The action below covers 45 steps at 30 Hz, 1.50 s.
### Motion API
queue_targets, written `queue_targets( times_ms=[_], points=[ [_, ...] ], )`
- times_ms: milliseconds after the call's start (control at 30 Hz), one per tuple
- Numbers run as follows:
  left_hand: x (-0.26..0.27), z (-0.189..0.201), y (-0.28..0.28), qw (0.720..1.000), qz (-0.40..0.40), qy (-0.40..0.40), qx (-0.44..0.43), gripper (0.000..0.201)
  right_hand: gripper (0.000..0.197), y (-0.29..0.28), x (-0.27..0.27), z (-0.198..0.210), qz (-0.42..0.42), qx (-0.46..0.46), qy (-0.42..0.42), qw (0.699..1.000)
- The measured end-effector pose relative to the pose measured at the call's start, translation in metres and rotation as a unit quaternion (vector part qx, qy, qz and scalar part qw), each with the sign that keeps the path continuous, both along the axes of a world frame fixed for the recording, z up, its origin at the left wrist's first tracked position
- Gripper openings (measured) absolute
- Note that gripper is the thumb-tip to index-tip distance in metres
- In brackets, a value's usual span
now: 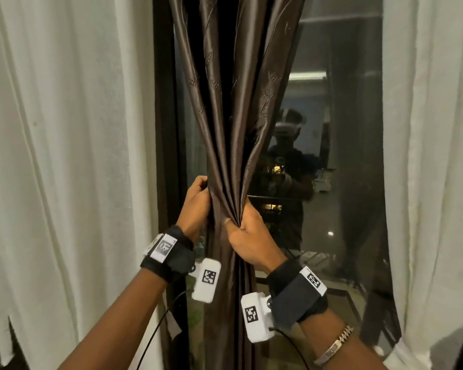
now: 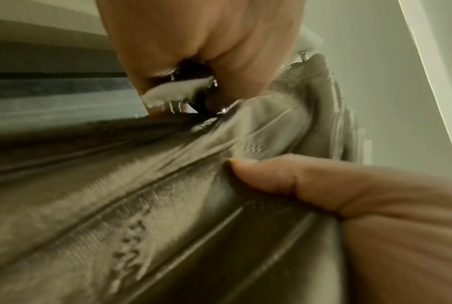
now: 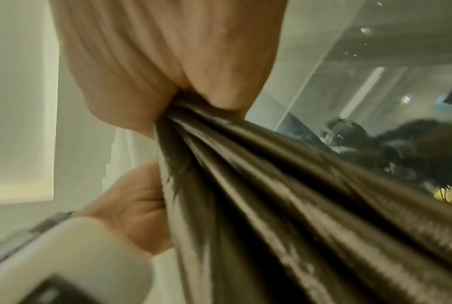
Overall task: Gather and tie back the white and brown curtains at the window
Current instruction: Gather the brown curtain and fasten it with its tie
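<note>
The brown satin curtain (image 1: 230,124) hangs in front of the window, drawn into a narrow bunch at waist height. My right hand (image 1: 237,225) grips that bunch tightly from the right, thumb across the front folds. My left hand (image 1: 204,194) holds the bunch's left edge slightly higher, its fingers curled behind the cloth. In the left wrist view the thumb (image 2: 284,179) presses on the pleated brown curtain (image 2: 154,216). The right wrist view shows the folds of the brown curtain (image 3: 271,195) squeezed into my right fist (image 3: 172,82). White curtains hang loose at the left (image 1: 64,129) and right (image 1: 433,129).
Behind the brown curtain is the dark window glass (image 1: 340,209), which reflects a person and room lights. A dark window frame (image 1: 165,129) runs upright just left of the bunch. Cables trail from both wrist cameras below my forearms.
</note>
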<state>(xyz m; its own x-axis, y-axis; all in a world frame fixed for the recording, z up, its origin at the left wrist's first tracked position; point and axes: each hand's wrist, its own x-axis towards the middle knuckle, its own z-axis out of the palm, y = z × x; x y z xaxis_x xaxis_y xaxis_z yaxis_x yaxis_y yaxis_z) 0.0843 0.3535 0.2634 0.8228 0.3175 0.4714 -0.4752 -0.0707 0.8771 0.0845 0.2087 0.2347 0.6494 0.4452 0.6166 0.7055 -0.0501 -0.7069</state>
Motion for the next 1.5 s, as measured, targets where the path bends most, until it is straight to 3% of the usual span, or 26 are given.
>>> queue_targets(
  times_ms=[100,200,233,367,500,633,833,933,1033,1100,1167,1267,1333,1433,1500],
  points=[
    [-0.001,0.005,-0.01,0.998,-0.047,0.041,-0.014,0.026,0.048,0.003,0.005,-0.005,0.004,-0.018,0.075,0.997],
    [-0.006,0.0,-0.013,0.992,-0.096,0.065,-0.044,0.038,0.036,0.0,0.003,-0.01,0.011,-0.031,0.122,0.992],
    [-0.007,-0.002,-0.015,0.991,-0.103,0.063,-0.057,0.041,0.04,-0.001,0.001,-0.009,0.007,-0.029,0.114,0.993],
    [-0.008,-0.001,-0.031,0.986,-0.1,0.025,-0.132,0.049,0.09,-0.007,0.002,-0.009,-0.045,0.076,0.065,0.994],
    [-0.007,-0.002,-0.038,0.988,-0.09,0.017,-0.123,0.045,0.085,-0.015,0.002,-0.009,-0.095,0.026,0.049,0.994],
    [-0.008,0.001,-0.035,0.987,-0.099,0.047,-0.119,0.041,0.089,-0.02,0.002,-0.009,-0.089,0.046,0.026,0.995],
    [-0.011,-0.01,-0.034,0.997,-0.053,0.019,-0.059,0.031,0.057,-0.019,-0.018,-0.016,-0.192,0.097,-0.094,0.972],
    [-0.016,-0.011,-0.036,0.998,-0.054,-0.014,-0.036,0.023,0.048,-0.023,-0.032,-0.02,-0.174,0.135,-0.118,0.968],
    [-0.02,-0.011,-0.039,0.997,-0.06,-0.031,-0.04,0.017,0.033,-0.027,-0.041,-0.016,-0.095,0.173,-0.056,0.979],
    [-0.019,-0.014,-0.039,0.997,-0.048,-0.036,-0.045,0.015,0.037,-0.027,-0.041,-0.015,-0.042,0.208,0.036,0.977],
    [-0.014,-0.018,-0.038,0.998,-0.02,-0.043,-0.05,0.017,0.049,-0.026,-0.037,-0.016,-0.012,0.231,0.13,0.964],
    [-0.013,-0.025,-0.036,0.996,0.041,-0.038,-0.075,0.031,0.04,-0.033,-0.035,-0.007,0.03,0.247,0.23,0.941],
    [-0.016,-0.028,-0.034,0.994,0.096,-0.048,-0.033,0.035,0.03,-0.037,-0.035,0.002,0.042,0.242,0.264,0.933],
    [-0.023,-0.028,-0.035,0.976,0.169,-0.065,0.123,0.02,0.028,-0.041,-0.023,0.013,0.018,0.223,0.271,0.936],
    [-0.025,-0.027,-0.032,0.959,0.204,-0.054,0.19,0.024,0.033,-0.042,-0.009,0.013,-0.079,0.167,0.178,0.967]
  ],
)
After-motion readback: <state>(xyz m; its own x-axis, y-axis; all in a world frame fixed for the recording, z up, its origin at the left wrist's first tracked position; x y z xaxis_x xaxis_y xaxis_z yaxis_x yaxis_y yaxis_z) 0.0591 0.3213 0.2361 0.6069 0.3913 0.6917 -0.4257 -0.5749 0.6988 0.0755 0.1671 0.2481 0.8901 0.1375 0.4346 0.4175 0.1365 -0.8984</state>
